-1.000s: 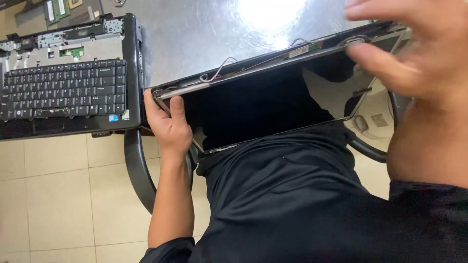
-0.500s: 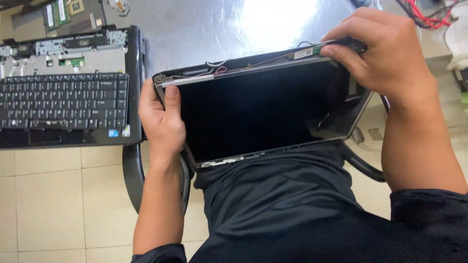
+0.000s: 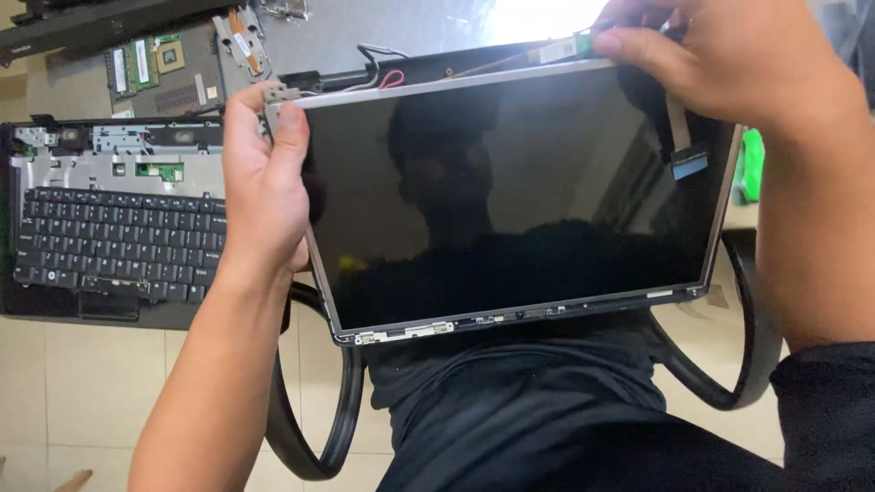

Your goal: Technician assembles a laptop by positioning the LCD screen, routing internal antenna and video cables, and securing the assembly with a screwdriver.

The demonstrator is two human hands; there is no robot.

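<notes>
Grey metal worktop (image 3: 365, 27) lies beyond both hands, where the bare laptop screen panel (image 3: 510, 200) is held tilted over the lap, gripped at its upper-left corner by the left hand (image 3: 264, 182) and its top-right edge by the right hand (image 3: 729, 64), with the opened laptop base (image 3: 109, 228) just outside the left hand.

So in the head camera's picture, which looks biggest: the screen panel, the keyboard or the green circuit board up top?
1. Screen panel, though it is held nearer the camera, which enlarges it.
2. Keyboard.
3. Green circuit board, clearly smallest.
</notes>
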